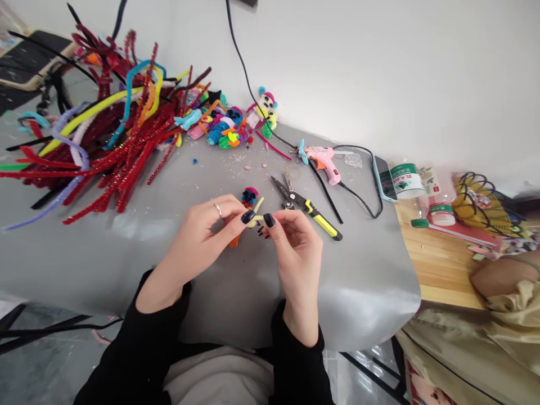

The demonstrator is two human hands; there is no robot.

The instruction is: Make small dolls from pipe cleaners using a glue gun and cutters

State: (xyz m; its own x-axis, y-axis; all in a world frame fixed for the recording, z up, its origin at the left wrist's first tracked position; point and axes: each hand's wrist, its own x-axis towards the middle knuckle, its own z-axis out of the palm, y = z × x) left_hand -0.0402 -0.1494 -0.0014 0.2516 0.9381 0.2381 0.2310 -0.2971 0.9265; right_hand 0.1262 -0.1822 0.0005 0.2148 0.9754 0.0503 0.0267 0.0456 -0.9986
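While our left hand (206, 233) keeps its thumb and forefinger pressed together on a short, pale yellow, fuzzy strip (259, 205), our right hand (297, 242) pinches the same strip between thumb and finger, with its other fingers loosely curled. We hold the strip between the two hands, above the grey, smooth-covered table (358, 275), and one end of it points upward.

Just behind our fingertips we see a small fuzzy doll (250, 197) with a pink top, a blue head and an orange lower part; our left hand hides some of it. Near our right hand lie black pliers with yellow on the handle (324, 222). Farther behind them, a pink glue gun with an orange trigger (325, 160) rests on its side, and a black fuzzy stem (329, 194) lies near it.

Beyond our left hand we have a large, tangled heap of mostly red pipe cleaners (139, 140), and beside it a group of small colourful fuzzy figures (225, 126). At the table's right edge is a light-blue-framed phone (385, 179).
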